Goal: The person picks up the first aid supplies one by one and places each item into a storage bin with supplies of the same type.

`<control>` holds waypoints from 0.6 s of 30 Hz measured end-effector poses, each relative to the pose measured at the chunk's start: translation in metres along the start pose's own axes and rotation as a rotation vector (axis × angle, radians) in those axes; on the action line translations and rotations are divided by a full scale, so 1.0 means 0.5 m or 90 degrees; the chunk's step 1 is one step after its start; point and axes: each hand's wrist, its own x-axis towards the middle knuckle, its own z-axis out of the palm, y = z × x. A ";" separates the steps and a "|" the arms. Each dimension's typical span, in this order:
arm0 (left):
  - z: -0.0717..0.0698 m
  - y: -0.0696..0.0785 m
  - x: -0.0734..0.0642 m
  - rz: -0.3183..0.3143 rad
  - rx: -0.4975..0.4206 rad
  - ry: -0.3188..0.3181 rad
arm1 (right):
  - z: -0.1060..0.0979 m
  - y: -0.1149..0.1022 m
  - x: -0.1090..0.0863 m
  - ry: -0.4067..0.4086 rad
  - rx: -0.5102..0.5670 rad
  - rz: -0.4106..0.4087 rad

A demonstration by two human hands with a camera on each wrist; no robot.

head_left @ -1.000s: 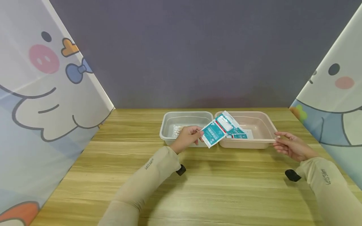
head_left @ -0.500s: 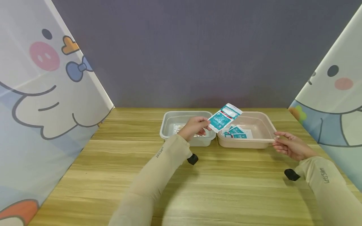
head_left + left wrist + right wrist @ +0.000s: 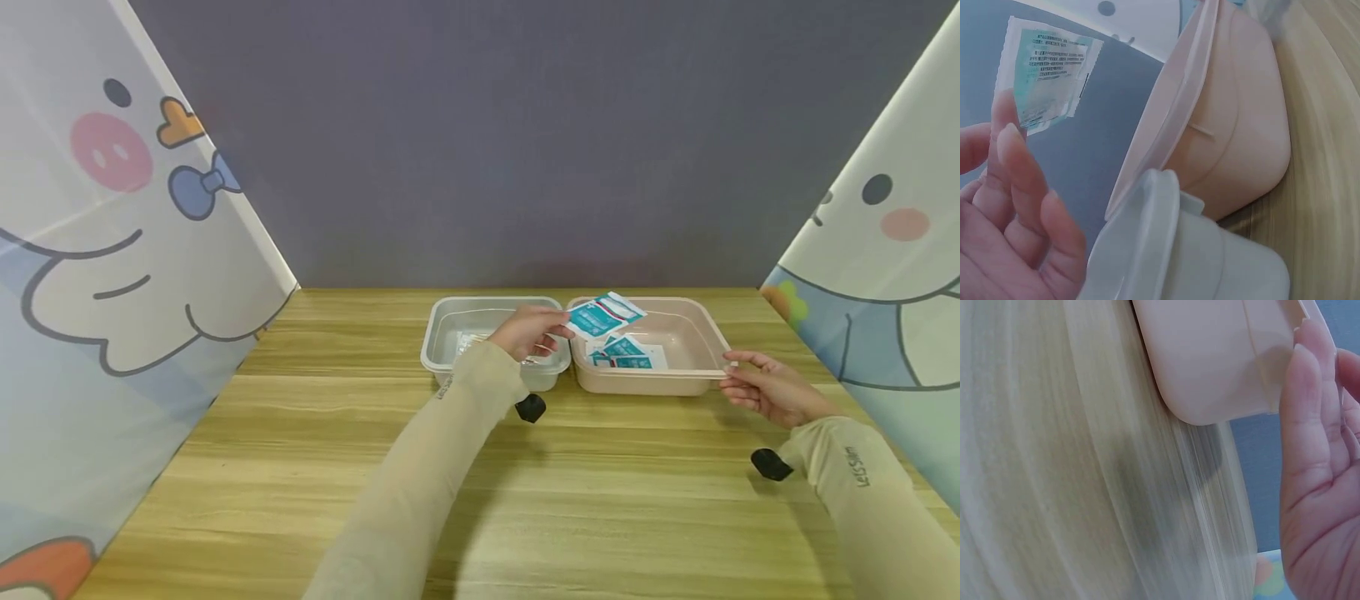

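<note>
My left hand (image 3: 531,332) pinches the end of a teal and white sachet (image 3: 604,316) between thumb and fingers. The sachet is held tilted over the left part of a pink plastic bin (image 3: 648,384). In the left wrist view the printed back of the sachet (image 3: 1050,78) shows, apart from the bin. Inside the bin lie several similar teal and white sachets (image 3: 628,348), overlapping on the left side. At the bin's front right corner, my right hand (image 3: 776,392) pinches the rim with thumb and fingers; part of this grip is cut off in the right wrist view.
A pale grey plastic bin (image 3: 495,301) stands left of the pink one, close beside it. Clear-wrapped swabs (image 3: 467,342) lie inside, partly hidden by my left hand. Both stand on a wood-grain table (image 3: 337,400) before a dark back panel (image 3: 480,167).
My left hand has carried the sachet right, from in front of the gap between the bins to over the pink bin, then slightly lower. The right hand keeps its place on the rim.
</note>
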 end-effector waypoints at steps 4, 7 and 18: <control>0.013 0.003 0.012 -0.021 0.007 0.007 | -0.001 0.000 -0.002 0.001 -0.006 -0.002; 0.019 0.002 0.020 -0.036 0.012 0.007 | -0.001 0.002 -0.002 -0.003 -0.004 -0.003; 0.037 0.001 0.044 -0.052 0.031 0.027 | -0.002 0.002 0.000 0.001 -0.008 -0.004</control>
